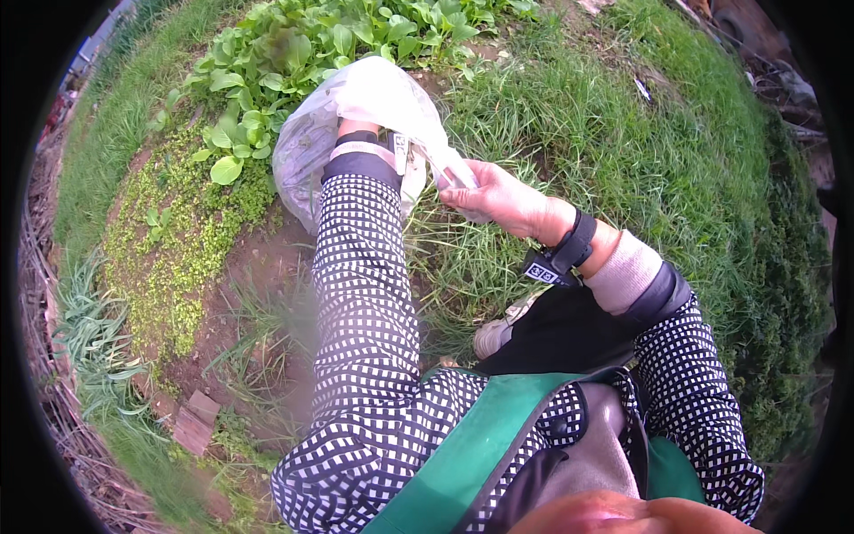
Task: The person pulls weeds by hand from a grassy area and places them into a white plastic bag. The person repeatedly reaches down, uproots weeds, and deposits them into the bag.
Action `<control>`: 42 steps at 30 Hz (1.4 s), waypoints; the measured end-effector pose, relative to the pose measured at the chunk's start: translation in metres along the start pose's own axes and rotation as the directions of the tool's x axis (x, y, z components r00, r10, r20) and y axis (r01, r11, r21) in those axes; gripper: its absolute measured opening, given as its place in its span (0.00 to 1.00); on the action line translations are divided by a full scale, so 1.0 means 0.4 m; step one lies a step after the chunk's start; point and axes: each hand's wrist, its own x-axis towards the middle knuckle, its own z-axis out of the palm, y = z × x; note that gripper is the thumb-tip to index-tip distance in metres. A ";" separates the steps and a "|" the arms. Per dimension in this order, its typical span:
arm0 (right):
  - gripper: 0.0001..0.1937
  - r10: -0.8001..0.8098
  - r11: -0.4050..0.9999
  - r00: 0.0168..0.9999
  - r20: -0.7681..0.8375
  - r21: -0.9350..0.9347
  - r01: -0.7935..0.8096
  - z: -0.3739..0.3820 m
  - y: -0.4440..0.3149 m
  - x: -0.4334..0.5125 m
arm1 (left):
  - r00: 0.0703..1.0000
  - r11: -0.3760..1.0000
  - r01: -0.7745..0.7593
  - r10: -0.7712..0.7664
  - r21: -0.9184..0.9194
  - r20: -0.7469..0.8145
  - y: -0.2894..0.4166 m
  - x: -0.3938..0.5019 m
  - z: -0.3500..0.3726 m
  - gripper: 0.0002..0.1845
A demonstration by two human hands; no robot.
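Note:
A thin, translucent white plastic bag (pixel 300 157) hangs around my left forearm, its top bright with sunlight. My left hand (pixel 359 125) is inside it; only the skin near the wrist shows, and the fingers are hidden by the plastic. To the right of that wrist, my right hand (pixel 497 193) pinches the gathered rim of the bag between thumb and fingers. What the bag holds, if anything, I cannot tell. Right behind it grows a patch of broad-leaved green vegetables (pixel 333 43).
Low yellow-green ground cover (pixel 180 267) spreads to the left beside bare soil (pixel 243 267). Tall grass (pixel 600 147) covers the right side. A broken brick-like piece (pixel 196 422) lies at lower left, near long-leaved plants (pixel 97 334). My shoe (pixel 492 338) stands in the grass.

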 end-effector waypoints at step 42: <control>0.20 -0.308 0.878 0.951 -0.021 0.379 0.293 -0.226 -0.089 0.023 | 0.872 0.535 0.280 -0.490 -0.797 -0.022 -0.106 -0.182 0.053 0.11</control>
